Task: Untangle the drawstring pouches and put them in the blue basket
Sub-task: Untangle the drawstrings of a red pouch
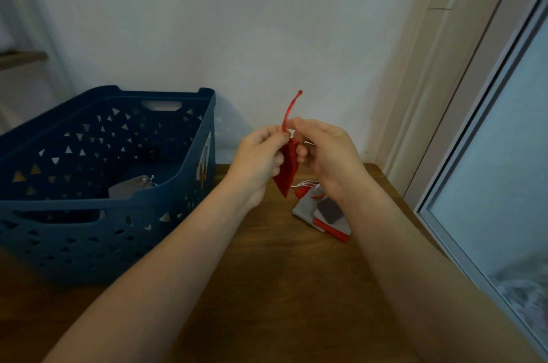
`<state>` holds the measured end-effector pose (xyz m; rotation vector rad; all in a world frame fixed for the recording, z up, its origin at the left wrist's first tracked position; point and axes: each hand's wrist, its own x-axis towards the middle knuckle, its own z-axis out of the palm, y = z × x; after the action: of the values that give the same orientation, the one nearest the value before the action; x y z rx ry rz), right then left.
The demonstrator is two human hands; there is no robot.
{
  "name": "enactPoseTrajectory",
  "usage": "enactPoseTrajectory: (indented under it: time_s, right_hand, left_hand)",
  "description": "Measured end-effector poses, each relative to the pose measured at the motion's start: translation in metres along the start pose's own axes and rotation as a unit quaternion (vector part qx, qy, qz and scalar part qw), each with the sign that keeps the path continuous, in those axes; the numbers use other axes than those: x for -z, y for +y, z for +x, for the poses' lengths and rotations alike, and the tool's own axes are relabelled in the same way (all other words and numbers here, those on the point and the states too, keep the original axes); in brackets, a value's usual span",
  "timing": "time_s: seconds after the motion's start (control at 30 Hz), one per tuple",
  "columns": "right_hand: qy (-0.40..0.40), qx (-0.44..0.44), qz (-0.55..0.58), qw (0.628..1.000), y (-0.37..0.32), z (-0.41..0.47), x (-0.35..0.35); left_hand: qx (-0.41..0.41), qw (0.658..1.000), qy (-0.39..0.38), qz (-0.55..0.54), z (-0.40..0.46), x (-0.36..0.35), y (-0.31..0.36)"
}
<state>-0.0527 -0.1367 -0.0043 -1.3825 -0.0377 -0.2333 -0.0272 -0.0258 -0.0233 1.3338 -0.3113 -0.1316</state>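
Remaining pouch pile on worktop, right of blue basket. Above pile: left hand and right hand both pinching red pouch, drawstring sticking up. Grey pouch inside basket.

— What sort of place is shown?

— A room in a home, it would seem. A wooden table is set into a corner against a plain white wall.

— What else supports that?

— To the right of the grip, a beige door frame and a sliding glass door are seen; far left, a wooden shelf.
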Motion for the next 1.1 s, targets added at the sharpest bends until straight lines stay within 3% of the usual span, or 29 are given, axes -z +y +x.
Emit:
enactPoseTrajectory:
  time_s: [0.13,0.23,0.4,0.63,0.9,1.0,1.1]
  right_hand:
    - [-0.037,-0.06,0.154,0.986,0.003,-0.001,0.004]
    - [-0.049,-0.064,0.172,0.982,0.005,-0.003,0.006]
    - [-0.042,0.032,0.008,0.999,0.007,-0.011,0.015]
    - [-0.077,0.143,-0.163,0.973,0.013,-0.013,0.017]
    - [0.028,0.21,-0.245,0.946,0.012,-0.01,0.01]
    - [0.025,0.244,-0.37,0.896,0.014,-0.007,0.011]
    - [0.003,0.203,-0.4,0.894,0.011,-0.006,0.014]
  left_hand:
    - [0.049,0.979,-0.075,-0.181,0.0,0.006,0.0]
    - [0.09,0.966,-0.107,-0.216,-0.001,0.007,0.0]
    - [0.064,0.992,-0.106,0.021,-0.001,0.011,0.008]
    - [0.004,0.962,-0.138,0.236,-0.002,0.014,0.016]
    - [-0.046,0.945,-0.188,0.265,-0.004,0.012,0.022]
    - [-0.068,0.937,-0.187,0.287,-0.004,0.013,0.017]
    - [-0.127,0.9,-0.184,0.374,-0.003,0.016,0.015]
